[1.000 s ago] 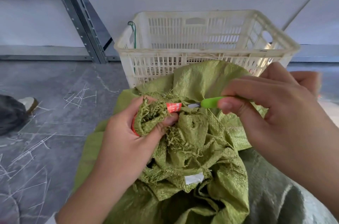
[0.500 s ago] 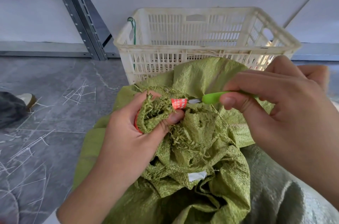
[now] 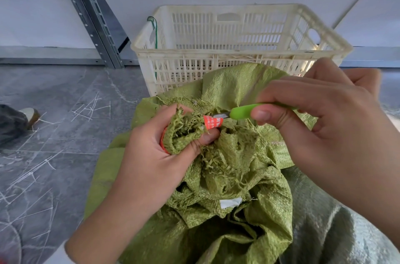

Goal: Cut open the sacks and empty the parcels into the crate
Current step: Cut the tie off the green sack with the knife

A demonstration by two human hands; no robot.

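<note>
Barely changed: the left hand (image 3: pixel 151 162) grip still bunches the green sack (image 3: pixel 238 177) neck before the crate (image 3: pixel 238 52). The right hand (image 3: pixel 324 134) grip holds the green cutter (image 3: pixel 242 111), blade against the orange tie (image 3: pixel 213 122), seemingly uncut.

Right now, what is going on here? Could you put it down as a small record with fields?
Sack: green woven plastic sack, neck bunched and frayed, bound by an orange printed band
Holding: left hand grips the bunched neck
Cutting: right hand pinches a green-handled cutter, blade at the band
Crate: cream slatted plastic crate, standing just behind the sack
Stage: sack not yet open
</note>
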